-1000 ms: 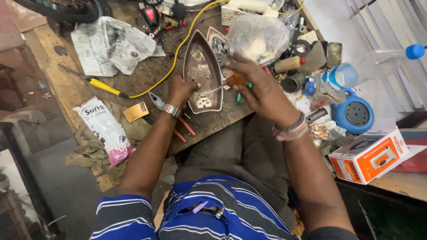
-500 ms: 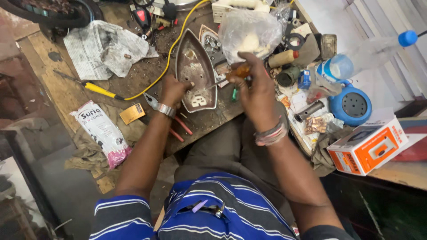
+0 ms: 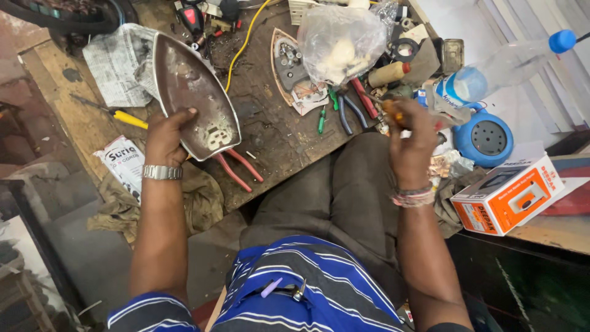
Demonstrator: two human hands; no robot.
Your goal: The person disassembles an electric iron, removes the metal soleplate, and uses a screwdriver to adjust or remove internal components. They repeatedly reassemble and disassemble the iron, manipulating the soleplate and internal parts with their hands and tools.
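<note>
Iron soleplate [image 3: 190, 98]: dull grey-brown metal, stained.
Pliers [image 3: 236, 167], just below the soleplate: red handles.
Screwdriver [image 3: 126, 117], left of the soleplate: yellow handle.
Cable [image 3: 243, 46], right of the soleplate: yellow.
Shirt [image 3: 307, 289]: blue with white and dark stripes.
Box [image 3: 507, 197], far right of the soleplate: orange and white.
Bottle cap [image 3: 562, 41]: blue.

Repair workshop: cluttered workbench [image 3: 276, 138] (pliers [image 3: 344, 110], dismantled iron [image 3: 193, 98]).

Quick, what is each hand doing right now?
Left hand: closed, holding the brown metal iron soleplate.
Right hand: closed on a small orange-handled tool.
</note>
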